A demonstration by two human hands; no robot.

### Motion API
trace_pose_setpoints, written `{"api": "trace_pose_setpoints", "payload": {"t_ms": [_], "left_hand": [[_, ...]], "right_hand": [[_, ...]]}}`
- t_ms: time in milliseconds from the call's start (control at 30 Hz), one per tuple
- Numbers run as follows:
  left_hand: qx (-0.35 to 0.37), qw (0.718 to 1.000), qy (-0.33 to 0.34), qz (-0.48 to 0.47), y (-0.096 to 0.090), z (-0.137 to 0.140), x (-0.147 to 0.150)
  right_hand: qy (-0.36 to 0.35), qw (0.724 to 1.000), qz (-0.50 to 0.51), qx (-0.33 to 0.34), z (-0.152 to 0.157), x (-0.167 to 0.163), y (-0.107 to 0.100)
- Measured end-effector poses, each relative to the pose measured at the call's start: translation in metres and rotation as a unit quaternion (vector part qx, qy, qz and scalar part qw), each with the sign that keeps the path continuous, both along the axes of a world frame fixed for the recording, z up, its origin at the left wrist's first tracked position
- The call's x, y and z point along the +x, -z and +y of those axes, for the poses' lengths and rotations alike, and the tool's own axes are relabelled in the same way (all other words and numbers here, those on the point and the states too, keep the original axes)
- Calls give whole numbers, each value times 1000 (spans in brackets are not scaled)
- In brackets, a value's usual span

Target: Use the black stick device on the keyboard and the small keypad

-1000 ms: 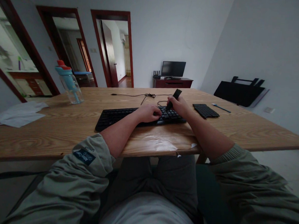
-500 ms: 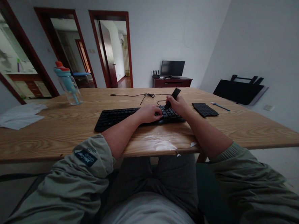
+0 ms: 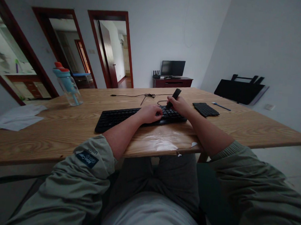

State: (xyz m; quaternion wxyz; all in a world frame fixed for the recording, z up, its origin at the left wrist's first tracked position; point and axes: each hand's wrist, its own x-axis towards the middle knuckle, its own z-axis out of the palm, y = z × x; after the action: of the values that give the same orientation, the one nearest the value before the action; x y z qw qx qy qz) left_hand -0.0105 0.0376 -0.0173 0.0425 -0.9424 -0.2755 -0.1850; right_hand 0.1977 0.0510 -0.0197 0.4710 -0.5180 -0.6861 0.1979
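Observation:
A black computer keyboard [image 3: 119,119] lies slantwise on the wooden table in front of me. My left hand [image 3: 150,114] rests over its middle right part with the fingers curled in; what they pinch, if anything, is hidden. In my right hand [image 3: 177,104] is a black flat-handled tool [image 3: 176,93], gripped upright and leaning a little, its lower end down at the keys on the keyboard's right part. My fingers cover that end, so its kind is unclear. The keyboard's cable [image 3: 149,95] is bundled behind it.
Right of my hand lies a dark patch of keycap-like squares [image 3: 206,109], with a slim blue-handled brush [image 3: 221,106] beyond it. A clear bottle [image 3: 69,87] with a red and teal lid and white tissues [image 3: 19,116] are on the left. The table's [image 3: 148,144] front edge is close to my lap.
Very little differs: the view shifts slightly, and both hands stay in nearly the same place on the keyboard, the tool still in my right hand.

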Motion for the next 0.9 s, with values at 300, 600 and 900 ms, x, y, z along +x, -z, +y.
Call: {"api": "trace_pose_setpoints", "payload": {"t_ms": [300,600,900], "left_hand": [[-13,1000,-7,2,1,2,0],[29,998,-21,48,-6,-4,-1],[49,996,-6,74,-9,-5,-1]], "right_hand": [[-27,999,-7,21,-10,-4,-4],[-90,993,-66,49,-21,-2,-15],[-86,996,-40,-1,-16,4,-11]]}}
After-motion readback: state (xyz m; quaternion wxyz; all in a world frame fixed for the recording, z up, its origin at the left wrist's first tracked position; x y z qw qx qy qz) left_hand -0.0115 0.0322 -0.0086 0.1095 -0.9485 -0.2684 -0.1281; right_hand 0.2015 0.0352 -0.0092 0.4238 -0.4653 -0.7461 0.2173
